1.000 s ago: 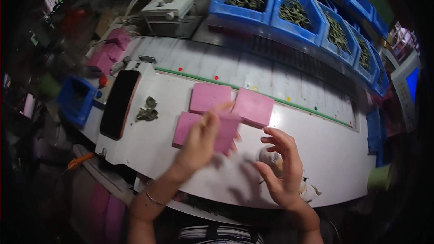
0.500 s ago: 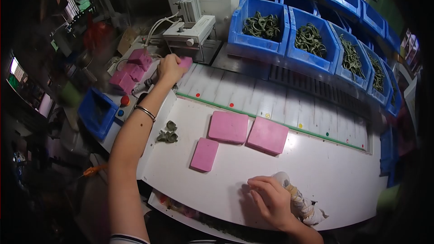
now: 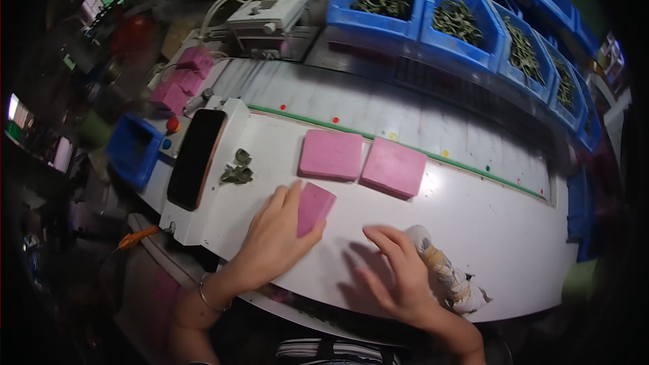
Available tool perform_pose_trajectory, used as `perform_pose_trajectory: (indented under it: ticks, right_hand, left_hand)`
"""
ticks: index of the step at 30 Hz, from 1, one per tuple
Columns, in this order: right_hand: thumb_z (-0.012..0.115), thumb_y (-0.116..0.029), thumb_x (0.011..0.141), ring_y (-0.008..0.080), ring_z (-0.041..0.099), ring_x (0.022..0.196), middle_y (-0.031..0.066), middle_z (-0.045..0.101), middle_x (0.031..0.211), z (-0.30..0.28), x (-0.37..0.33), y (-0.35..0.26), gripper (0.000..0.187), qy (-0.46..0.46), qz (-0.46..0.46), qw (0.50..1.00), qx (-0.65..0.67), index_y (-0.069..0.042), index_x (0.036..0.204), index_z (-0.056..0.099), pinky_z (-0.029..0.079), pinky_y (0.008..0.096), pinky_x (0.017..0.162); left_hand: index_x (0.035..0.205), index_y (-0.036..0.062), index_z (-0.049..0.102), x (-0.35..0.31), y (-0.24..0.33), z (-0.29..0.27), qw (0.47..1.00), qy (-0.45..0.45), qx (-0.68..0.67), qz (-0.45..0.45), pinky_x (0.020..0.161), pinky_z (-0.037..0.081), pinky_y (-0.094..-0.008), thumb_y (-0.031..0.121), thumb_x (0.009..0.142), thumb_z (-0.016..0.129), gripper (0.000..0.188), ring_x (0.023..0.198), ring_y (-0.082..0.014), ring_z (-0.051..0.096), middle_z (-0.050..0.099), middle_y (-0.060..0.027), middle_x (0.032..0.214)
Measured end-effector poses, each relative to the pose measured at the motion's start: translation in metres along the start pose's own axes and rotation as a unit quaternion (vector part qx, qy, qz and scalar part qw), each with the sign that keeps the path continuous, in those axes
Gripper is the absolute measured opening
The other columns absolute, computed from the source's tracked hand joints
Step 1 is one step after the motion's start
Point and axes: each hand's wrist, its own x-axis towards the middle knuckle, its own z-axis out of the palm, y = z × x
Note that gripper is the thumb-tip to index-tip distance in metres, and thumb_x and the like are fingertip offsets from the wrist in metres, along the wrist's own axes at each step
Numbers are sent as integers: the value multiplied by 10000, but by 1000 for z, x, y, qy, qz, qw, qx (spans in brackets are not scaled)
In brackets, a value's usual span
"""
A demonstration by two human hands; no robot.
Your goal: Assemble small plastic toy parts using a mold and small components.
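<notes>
My left hand (image 3: 278,235) grips a small pink block (image 3: 316,206) on the white worktop, fingers along its left side and thumb at its near edge. My right hand (image 3: 400,272) hovers with fingers apart, holding nothing, just left of a cloth-wrapped, stick-like tool (image 3: 443,267). Beyond the hands lie two larger pink blocks, the left one (image 3: 331,154) and the right one (image 3: 394,166), side by side. Several small dark-green wax-like pieces (image 3: 236,172) rest left of the gripped block.
A pale slatted strip (image 3: 365,105) with coloured dots runs behind a green edge. Blue bins (image 3: 456,23) of green pieces stand beyond it. At left are a phone (image 3: 197,155), a blue tray (image 3: 135,152), a red button (image 3: 173,125) and more pink blocks (image 3: 179,84). A small white machine (image 3: 270,13) stands far left.
My left hand has come back from the pink block near the white machine and now grips the small block on the worktop. The phone is uncovered. My right hand stays open; the view has shifted.
</notes>
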Motion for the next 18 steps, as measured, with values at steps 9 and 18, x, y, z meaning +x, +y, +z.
perform_pose_trajectory:
  ticks: [9, 18]
  right_hand:
    - [747, -6, 577, 355, 488, 1076, 238, 462, 1197, 7, -5, -12, 771, 132, -120, 973, -146, 119, 1269, 431, 433, 385, 892]
    - [829, -133, 607, 321, 507, 1003, 197, 465, 1159, 9, -28, -9, 655, 236, -140, 925, -262, 41, 1162, 528, 441, 369, 824]
  left_hand:
    - [1183, -13, 406, -22, 53, 28, 746, -262, -610, -51, 731, 491, -255, 322, 1000, 379, 382, 869, -124, 578, 529, -76, 976]
    - [1154, -10, 450, -26, 71, 54, 638, -137, -743, -149, 842, 503, -306, 431, 995, 292, 495, 928, -192, 602, 562, -113, 1014]
